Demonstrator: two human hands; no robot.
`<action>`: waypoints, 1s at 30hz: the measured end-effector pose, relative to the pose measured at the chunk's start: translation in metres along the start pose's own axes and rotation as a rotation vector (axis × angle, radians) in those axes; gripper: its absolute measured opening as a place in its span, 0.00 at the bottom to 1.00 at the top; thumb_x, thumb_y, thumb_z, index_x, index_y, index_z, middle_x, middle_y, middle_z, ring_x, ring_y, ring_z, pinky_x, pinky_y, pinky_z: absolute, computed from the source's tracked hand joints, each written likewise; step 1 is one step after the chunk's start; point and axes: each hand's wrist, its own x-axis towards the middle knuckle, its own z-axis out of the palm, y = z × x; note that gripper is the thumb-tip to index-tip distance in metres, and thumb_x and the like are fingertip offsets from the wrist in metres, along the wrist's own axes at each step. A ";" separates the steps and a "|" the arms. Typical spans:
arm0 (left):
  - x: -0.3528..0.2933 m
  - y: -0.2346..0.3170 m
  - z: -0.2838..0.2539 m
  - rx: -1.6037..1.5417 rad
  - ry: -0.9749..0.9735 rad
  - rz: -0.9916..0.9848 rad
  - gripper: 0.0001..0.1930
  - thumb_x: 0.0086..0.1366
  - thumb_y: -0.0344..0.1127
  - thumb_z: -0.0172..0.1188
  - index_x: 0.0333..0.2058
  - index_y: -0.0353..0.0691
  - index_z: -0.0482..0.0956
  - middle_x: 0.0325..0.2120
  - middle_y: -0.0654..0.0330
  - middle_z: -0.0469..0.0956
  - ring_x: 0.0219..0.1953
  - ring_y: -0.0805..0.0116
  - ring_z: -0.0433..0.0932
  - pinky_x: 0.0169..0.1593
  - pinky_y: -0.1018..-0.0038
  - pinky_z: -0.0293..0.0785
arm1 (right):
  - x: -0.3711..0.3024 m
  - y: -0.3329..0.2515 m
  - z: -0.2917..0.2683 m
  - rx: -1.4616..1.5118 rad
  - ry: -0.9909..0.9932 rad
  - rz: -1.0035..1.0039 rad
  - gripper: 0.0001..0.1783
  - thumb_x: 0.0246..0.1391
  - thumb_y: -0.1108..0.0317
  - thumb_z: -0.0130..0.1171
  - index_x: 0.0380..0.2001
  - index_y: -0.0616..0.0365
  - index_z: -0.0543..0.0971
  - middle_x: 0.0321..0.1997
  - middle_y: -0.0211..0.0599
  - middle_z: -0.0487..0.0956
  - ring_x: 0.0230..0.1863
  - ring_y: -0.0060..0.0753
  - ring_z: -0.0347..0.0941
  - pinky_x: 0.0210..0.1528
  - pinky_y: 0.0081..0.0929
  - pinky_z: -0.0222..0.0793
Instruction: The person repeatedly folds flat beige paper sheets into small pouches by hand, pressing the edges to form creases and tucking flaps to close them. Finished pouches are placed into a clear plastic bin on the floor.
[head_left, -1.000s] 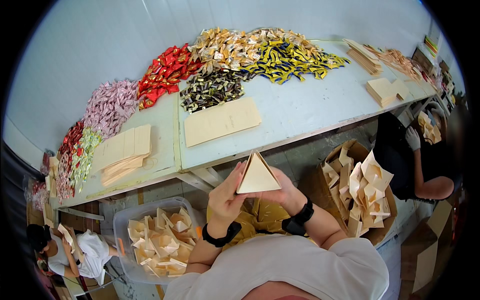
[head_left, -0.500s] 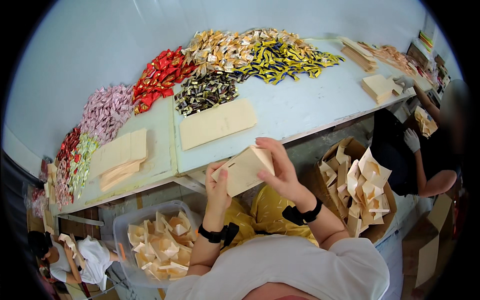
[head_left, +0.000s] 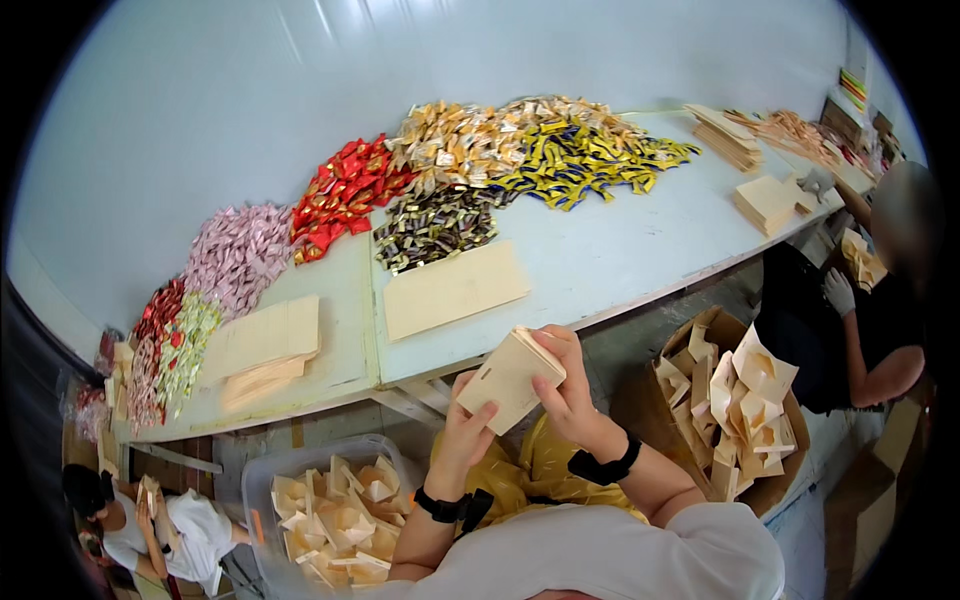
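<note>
Both my hands hold a small beige cardboard box [head_left: 507,378] just below the table's front edge. My left hand [head_left: 465,432] grips its lower left side. My right hand [head_left: 568,385] pinches its upper right corner, fingers curled over the edge. The box is tilted, its flat face turned up and to the left. Dark bands sit on both wrists. A yellow bag [head_left: 535,472] lies in my lap beneath the hands.
The pale table [head_left: 620,250] carries piles of wrapped sweets: red [head_left: 345,190], gold [head_left: 455,140], yellow-blue [head_left: 585,160], dark [head_left: 435,225], pink [head_left: 235,255]. Flat cardboard stacks [head_left: 455,290] lie near the edge. A clear bin [head_left: 335,510] and a cardboard carton [head_left: 740,405] hold folded boxes. Another person [head_left: 880,300] works at right.
The box was held up as a triangular shape a second ago. It has been turned and flattened into a tilted rectangular form, and my hands have shifted slightly left and down.
</note>
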 end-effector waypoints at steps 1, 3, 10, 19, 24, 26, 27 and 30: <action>-0.003 -0.002 -0.007 0.033 0.006 -0.015 0.21 0.65 0.23 0.56 0.54 0.42 0.62 0.45 0.59 0.74 0.48 0.70 0.75 0.53 0.69 0.74 | -0.001 0.000 0.001 0.105 -0.025 0.066 0.31 0.58 0.74 0.53 0.64 0.59 0.58 0.59 0.43 0.62 0.57 0.35 0.61 0.60 0.32 0.59; -0.010 0.002 -0.025 0.267 -0.007 0.036 0.21 0.64 0.23 0.58 0.54 0.40 0.65 0.45 0.60 0.75 0.49 0.71 0.74 0.53 0.71 0.73 | -0.001 -0.003 0.002 0.197 -0.051 0.198 0.30 0.59 0.76 0.52 0.63 0.57 0.57 0.55 0.35 0.67 0.52 0.24 0.64 0.54 0.26 0.63; -0.053 0.027 -0.053 0.733 -0.091 -0.045 0.19 0.62 0.24 0.61 0.52 0.36 0.71 0.49 0.60 0.75 0.52 0.72 0.73 0.54 0.74 0.71 | -0.030 0.036 0.014 0.007 -0.391 0.437 0.10 0.69 0.66 0.43 0.45 0.58 0.70 0.39 0.32 0.75 0.41 0.19 0.68 0.45 0.20 0.65; -0.139 0.075 -0.129 0.896 0.210 -0.054 0.28 0.60 0.26 0.63 0.59 0.43 0.70 0.47 0.65 0.77 0.47 0.74 0.75 0.48 0.75 0.76 | -0.053 0.049 0.030 0.112 -0.670 0.531 0.21 0.67 0.66 0.46 0.60 0.59 0.66 0.60 0.38 0.70 0.64 0.31 0.63 0.64 0.28 0.56; -0.233 0.104 -0.226 0.965 0.869 0.211 0.29 0.54 0.23 0.67 0.55 0.34 0.69 0.47 0.60 0.75 0.49 0.69 0.73 0.52 0.73 0.71 | -0.049 0.061 0.016 0.079 -0.696 0.620 0.20 0.65 0.69 0.50 0.59 0.57 0.68 0.60 0.38 0.72 0.62 0.33 0.66 0.62 0.29 0.60; -0.272 0.101 -0.246 1.044 1.078 0.135 0.30 0.50 0.22 0.67 0.54 0.36 0.69 0.43 0.61 0.75 0.47 0.71 0.73 0.51 0.74 0.69 | -0.052 0.067 0.013 0.070 -0.700 0.624 0.20 0.65 0.70 0.51 0.58 0.57 0.68 0.59 0.38 0.73 0.61 0.33 0.67 0.61 0.28 0.62; -0.290 0.097 -0.254 1.047 1.153 0.055 0.31 0.49 0.21 0.67 0.54 0.37 0.70 0.42 0.62 0.74 0.46 0.71 0.72 0.51 0.75 0.69 | -0.054 0.070 0.014 0.056 -0.684 0.625 0.18 0.64 0.70 0.52 0.57 0.58 0.70 0.56 0.38 0.74 0.58 0.33 0.69 0.59 0.28 0.64; -0.334 0.081 -0.271 0.996 1.208 -0.110 0.34 0.45 0.20 0.67 0.55 0.40 0.70 0.43 0.62 0.73 0.46 0.69 0.72 0.52 0.75 0.68 | -0.051 0.064 0.016 -0.072 -0.755 0.619 0.17 0.63 0.70 0.53 0.54 0.60 0.72 0.53 0.40 0.75 0.55 0.34 0.71 0.56 0.28 0.66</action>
